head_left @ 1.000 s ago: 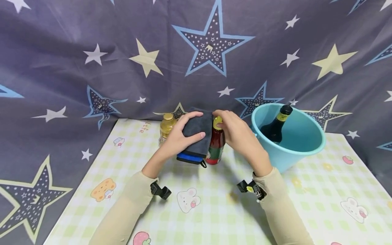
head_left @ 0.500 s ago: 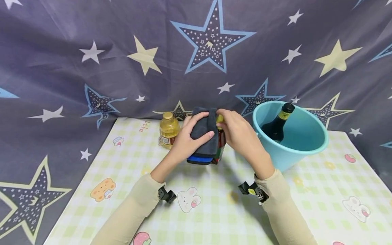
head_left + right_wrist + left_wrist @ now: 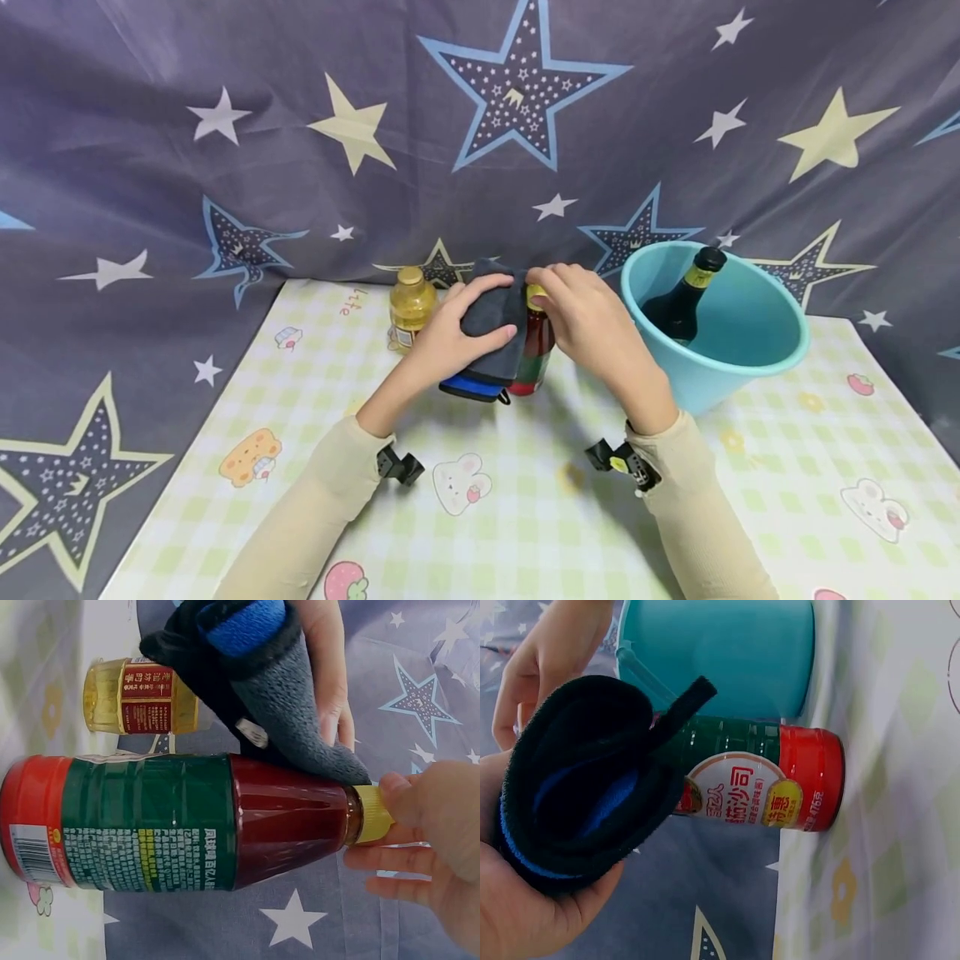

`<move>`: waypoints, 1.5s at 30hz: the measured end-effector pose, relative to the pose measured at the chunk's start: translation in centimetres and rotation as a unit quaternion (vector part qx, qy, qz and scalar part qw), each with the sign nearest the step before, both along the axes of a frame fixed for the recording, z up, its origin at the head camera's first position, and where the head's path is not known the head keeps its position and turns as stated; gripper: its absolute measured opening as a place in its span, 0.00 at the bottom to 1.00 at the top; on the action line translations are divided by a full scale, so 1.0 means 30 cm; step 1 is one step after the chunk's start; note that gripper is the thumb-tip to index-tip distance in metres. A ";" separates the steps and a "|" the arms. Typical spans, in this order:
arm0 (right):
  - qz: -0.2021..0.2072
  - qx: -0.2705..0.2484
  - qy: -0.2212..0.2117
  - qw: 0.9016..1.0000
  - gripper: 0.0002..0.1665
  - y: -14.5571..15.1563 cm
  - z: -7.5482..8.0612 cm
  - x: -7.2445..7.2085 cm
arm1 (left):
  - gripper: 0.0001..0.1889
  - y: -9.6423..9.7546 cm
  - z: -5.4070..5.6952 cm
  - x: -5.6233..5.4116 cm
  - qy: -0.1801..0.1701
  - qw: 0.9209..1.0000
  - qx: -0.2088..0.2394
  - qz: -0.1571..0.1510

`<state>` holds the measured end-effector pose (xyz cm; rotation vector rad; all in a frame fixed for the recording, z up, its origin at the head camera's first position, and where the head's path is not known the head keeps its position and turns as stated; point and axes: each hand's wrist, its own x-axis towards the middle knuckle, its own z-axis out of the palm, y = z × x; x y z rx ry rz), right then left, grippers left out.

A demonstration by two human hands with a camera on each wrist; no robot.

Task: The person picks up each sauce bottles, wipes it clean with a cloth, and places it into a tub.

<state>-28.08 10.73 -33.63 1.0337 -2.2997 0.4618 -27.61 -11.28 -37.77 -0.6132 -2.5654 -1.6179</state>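
Observation:
A ketchup bottle [image 3: 535,354] with a green and red label stands upright on the table. My right hand [image 3: 592,321] pinches its yellow cap [image 3: 375,814] between thumb and fingers. Folded in my left hand [image 3: 444,337] is a dark grey and blue cloth [image 3: 495,321], gripped with the thumb in front and fingers behind. The cloth lies against the left side of the bottle, and in the right wrist view its grey edge reaches up to the neck just below the cap. From the head, the cloth overlaps part of the bottle.
Left of the cloth stands a bottle of yellow liquid [image 3: 411,307] with a gold cap. To the right is a light blue bucket [image 3: 686,383] holding a dark bottle [image 3: 678,308] that leans inside. A starry curtain [image 3: 480,208] hangs behind the checked tablecloth [image 3: 525,533].
My left hand moved right with the cloth across the ketchup bottle, then back left, so more of the bottle shows again. My right hand stays at the cap.

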 end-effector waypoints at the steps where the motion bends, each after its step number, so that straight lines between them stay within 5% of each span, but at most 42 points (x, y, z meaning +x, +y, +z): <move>1: 0.000 0.001 0.002 1.000 0.13 -0.001 0.000 -0.002 | 0.31 -0.003 0.001 -0.001 0.002 1.000 -0.002 -0.001; 13: 0.008 -0.027 -0.037 0.999 0.12 0.014 0.009 -0.001 | 0.31 -0.009 -0.018 -0.011 0.012 0.999 -0.028 -0.017; 22: -0.004 -0.016 -0.027 1.000 0.10 0.020 0.016 0.003 | 0.31 -0.019 -0.025 -0.019 0.018 0.998 -0.060 -0.025; 32: -0.026 -0.012 -0.046 0.999 0.22 -0.003 0.005 0.005 | 0.30 -0.051 -0.031 -0.027 0.012 0.997 -0.064 -0.035; 45: -0.014 -0.001 -0.004 1.000 0.16 -0.014 0.001 0.003 | 0.30 -0.054 -0.023 -0.032 0.005 0.997 -0.062 -0.044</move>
